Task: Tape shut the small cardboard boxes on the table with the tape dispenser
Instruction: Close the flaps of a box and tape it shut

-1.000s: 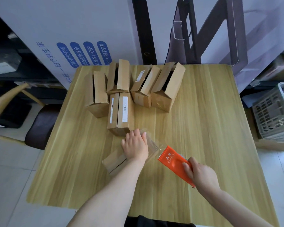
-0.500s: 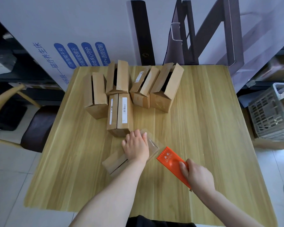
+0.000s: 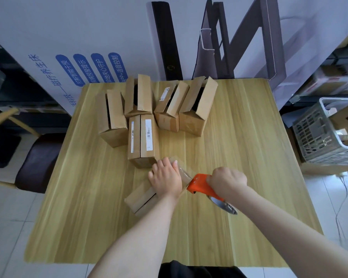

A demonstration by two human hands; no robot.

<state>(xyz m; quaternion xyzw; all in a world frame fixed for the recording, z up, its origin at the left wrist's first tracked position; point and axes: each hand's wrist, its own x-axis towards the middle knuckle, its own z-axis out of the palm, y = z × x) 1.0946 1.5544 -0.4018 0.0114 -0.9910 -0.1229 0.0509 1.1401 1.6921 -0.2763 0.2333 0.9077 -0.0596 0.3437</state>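
Presses the box [image 3: 141, 197] at the near middle of the table [image 3: 249, 157] with the left hand [image 3: 165, 177], fingers close together. Grips the orange tape dispenser [image 3: 199, 184] just right of it, right hand [image 3: 227, 180] curled round.

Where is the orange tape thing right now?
In the head view, the orange tape dispenser is in the right hand, just right of the left hand pressing the nearest box.
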